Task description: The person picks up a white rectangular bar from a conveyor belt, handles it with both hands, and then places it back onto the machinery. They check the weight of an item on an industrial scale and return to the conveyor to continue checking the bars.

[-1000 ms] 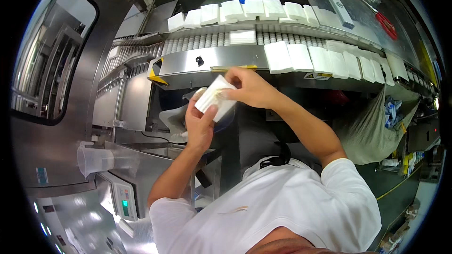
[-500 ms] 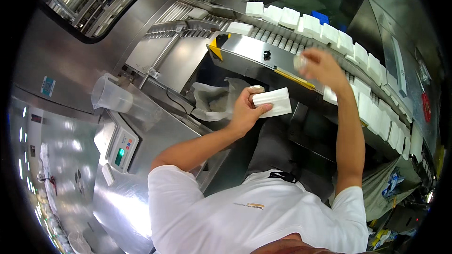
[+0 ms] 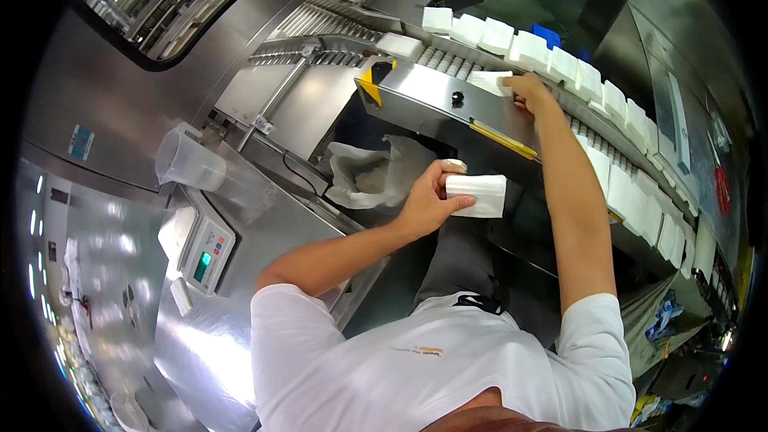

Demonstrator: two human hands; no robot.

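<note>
My left hand (image 3: 430,202) pinches a flat white folded pad (image 3: 478,194) that looks like a stack of soft paper or cloth, held level in front of my lap. White covers show on some of its fingertips. My right hand (image 3: 528,91) reaches over the roller conveyor (image 3: 450,63), its fingers closed at the right end of another white pad (image 3: 488,82) that lies on the rollers. That hand's fingertips are partly hidden. A further white block (image 3: 400,46) rests on the rollers to the left.
White pads (image 3: 530,50) line the conveyor's far ledge, and several more (image 3: 640,196) stand packed at right. A lined bin (image 3: 370,176) sits below the conveyor. To the left, a scale (image 3: 210,252) and a clear plastic jug (image 3: 189,160) stand on a steel table (image 3: 264,208).
My right hand has moved away from me and slightly left, down to a pad on the rollers. My left hand has shifted slightly right with its pad, and the white block on the rollers has moved slightly.
</note>
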